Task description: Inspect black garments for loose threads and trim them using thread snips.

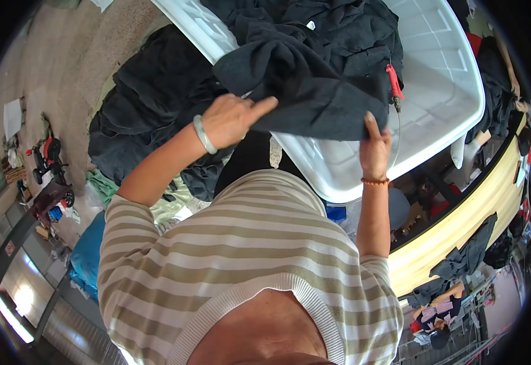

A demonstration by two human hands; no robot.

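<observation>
A dark grey-black garment [329, 109] is stretched between my two hands, over the near edge of a large white plastic bin [441, 131]. My left hand [232, 118] has closed fingers at the garment's left end, its index finger lying along the cloth. At the right end, my right hand [375, 149] pinches the lower corner between thumb and fingers. More dark clothing [356, 30] fills the far part of the bin. Just beyond my right hand hangs a red-handled tool [393, 84] with a metal tip and a thin cord. Which garment part I hold cannot be made out.
A heap of dark clothes [150, 103] lies on the floor left of the bin. On the right, a long pale wooden table [460, 213] bears dark cloth [469, 249]. Another person [441, 310] is at the lower right. A blue bag [88, 249] lies at left.
</observation>
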